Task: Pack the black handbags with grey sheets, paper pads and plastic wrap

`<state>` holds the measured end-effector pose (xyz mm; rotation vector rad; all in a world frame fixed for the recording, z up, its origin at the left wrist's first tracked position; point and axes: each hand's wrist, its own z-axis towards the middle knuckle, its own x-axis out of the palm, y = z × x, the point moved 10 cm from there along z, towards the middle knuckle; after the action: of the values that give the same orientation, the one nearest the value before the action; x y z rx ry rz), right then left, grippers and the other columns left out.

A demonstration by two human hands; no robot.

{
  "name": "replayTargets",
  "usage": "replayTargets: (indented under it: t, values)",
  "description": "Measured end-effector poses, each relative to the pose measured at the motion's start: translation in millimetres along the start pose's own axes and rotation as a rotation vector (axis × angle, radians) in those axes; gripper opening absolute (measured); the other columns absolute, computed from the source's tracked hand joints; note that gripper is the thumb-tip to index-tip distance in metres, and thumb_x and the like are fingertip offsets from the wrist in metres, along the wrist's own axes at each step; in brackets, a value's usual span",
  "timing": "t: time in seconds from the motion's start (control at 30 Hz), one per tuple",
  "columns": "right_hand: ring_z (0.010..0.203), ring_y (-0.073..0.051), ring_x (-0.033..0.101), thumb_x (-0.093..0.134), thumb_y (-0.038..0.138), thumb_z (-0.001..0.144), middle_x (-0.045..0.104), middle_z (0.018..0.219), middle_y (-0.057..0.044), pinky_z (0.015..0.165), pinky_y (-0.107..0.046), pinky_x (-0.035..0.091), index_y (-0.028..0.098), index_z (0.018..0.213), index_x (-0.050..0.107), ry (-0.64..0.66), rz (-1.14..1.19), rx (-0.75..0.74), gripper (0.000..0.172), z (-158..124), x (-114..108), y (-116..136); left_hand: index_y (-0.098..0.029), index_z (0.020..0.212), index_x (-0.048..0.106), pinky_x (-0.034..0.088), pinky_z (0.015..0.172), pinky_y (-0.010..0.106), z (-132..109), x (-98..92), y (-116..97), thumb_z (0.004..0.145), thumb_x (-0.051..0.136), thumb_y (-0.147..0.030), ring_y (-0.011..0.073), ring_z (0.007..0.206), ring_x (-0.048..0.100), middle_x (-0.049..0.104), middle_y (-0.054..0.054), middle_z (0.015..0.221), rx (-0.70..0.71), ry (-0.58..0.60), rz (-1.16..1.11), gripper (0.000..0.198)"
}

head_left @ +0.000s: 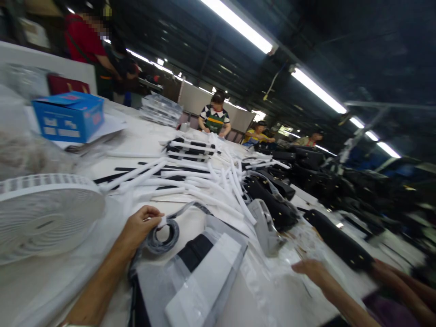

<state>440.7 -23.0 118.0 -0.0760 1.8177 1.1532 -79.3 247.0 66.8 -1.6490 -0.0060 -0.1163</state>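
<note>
My left hand pinches a small white piece between thumb and fingers, right at the edge of a coiled dark grey strap. In front of me lies a clear plastic bag with a flat white panel and a black item in or under it. My right hand is at the right, beside crumpled clear plastic. Motion smears its fingers, so I cannot tell whether it grips the plastic. A grey tape dispenser stands just beyond.
A white fan occupies the left side, with a blue box behind. White padded strips spread across the table. Black bags pile up at the right. A neighbour's arm reaches to a long black item. Several people work farther back.
</note>
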Motion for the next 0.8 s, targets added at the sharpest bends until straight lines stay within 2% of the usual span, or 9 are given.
replayTargets:
  t: [0.07,0.13,0.2,0.3,0.4,0.47,0.57,0.67,0.8]
  values:
    - [0.103,-0.044,0.065,0.074,0.055,0.053,0.076,0.085,-0.011,0.095,-0.053,0.048,0.028,0.056,0.074,0.047,0.039,0.019,0.027,-9,7,18,-0.021,0.070,0.059,0.051,0.060,0.028,-1,3.2,-2,0.051,0.072,-0.034,0.0193,0.065,0.065,0.071,0.001,0.072,0.032,0.015,-0.012,0.027]
    - [0.118,-0.043,0.057,0.076,0.060,0.053,0.072,0.113,-0.011,0.105,-0.049,0.042,0.027,0.065,0.077,0.163,0.103,-0.032,0.035,-22,38,59,-0.021,0.072,0.059,0.051,0.062,0.028,1,3.6,0,0.053,0.071,-0.032,0.0195,0.067,0.066,0.071,0.001,0.073,0.045,0.003,-0.017,0.025]
    - [0.126,-0.041,0.051,0.075,0.060,0.061,0.063,0.132,-0.008,0.108,-0.048,0.038,0.025,0.069,0.077,0.287,0.180,-0.192,0.036,-45,86,126,-0.020,0.073,0.059,0.051,0.064,0.029,1,3.7,3,0.054,0.070,-0.031,0.0199,0.070,0.066,0.070,0.002,0.074,0.054,-0.001,-0.024,0.025]
    - [0.131,-0.038,0.047,0.077,0.053,0.068,0.058,0.139,-0.005,0.110,-0.048,0.036,0.025,0.071,0.076,0.482,0.371,-0.394,0.028,-89,173,229,-0.020,0.075,0.058,0.050,0.063,0.029,0,3.1,3,0.056,0.069,-0.030,0.0192,0.067,0.065,0.069,0.002,0.075,0.065,0.006,-0.034,0.024]
    - [0.133,-0.035,0.045,0.080,0.046,0.069,0.057,0.139,-0.004,0.116,-0.049,0.026,0.025,0.071,0.077,0.574,0.431,-0.525,0.021,-114,246,295,-0.020,0.074,0.058,0.049,0.063,0.029,-2,1.0,0,0.058,0.068,-0.029,0.0182,0.067,0.063,0.067,0.001,0.074,0.091,0.012,-0.038,0.021]
    - [0.138,-0.033,0.039,0.079,0.041,0.072,0.058,0.138,-0.005,0.119,-0.048,0.019,0.025,0.073,0.077,0.541,0.406,-0.581,0.016,-112,277,312,-0.020,0.073,0.058,0.048,0.066,0.028,-2,0.2,-2,0.059,0.068,-0.028,0.0183,0.072,0.064,0.067,0.001,0.074,0.117,0.016,-0.043,0.020]
    - [0.142,-0.032,0.032,0.076,0.034,0.076,0.054,0.142,-0.005,0.120,-0.049,0.015,0.025,0.077,0.077,0.461,0.367,-0.585,0.010,-94,301,308,-0.019,0.076,0.058,0.047,0.066,0.027,0,1.6,0,0.060,0.069,-0.028,0.0172,0.070,0.063,0.066,0.000,0.075,0.125,0.028,-0.057,0.021]
    - [0.144,-0.031,0.029,0.074,0.031,0.077,0.051,0.146,-0.003,0.121,-0.049,0.013,0.025,0.078,0.078,0.402,0.334,-0.582,0.007,-79,308,300,-0.019,0.078,0.057,0.046,0.061,0.027,1,5.7,4,0.062,0.070,-0.029,0.0154,0.062,0.060,0.065,-0.001,0.074,0.102,0.047,-0.078,0.022]
    - [0.142,-0.030,0.032,0.073,0.030,0.078,0.053,0.144,-0.003,0.120,-0.048,0.015,0.025,0.074,0.077,0.350,0.303,-0.598,0.007,-73,310,297,-0.019,0.078,0.057,0.046,0.062,0.026,0,7.7,5,0.063,0.071,-0.029,0.0153,0.066,0.060,0.064,-0.001,0.073,0.088,0.052,-0.100,0.023]
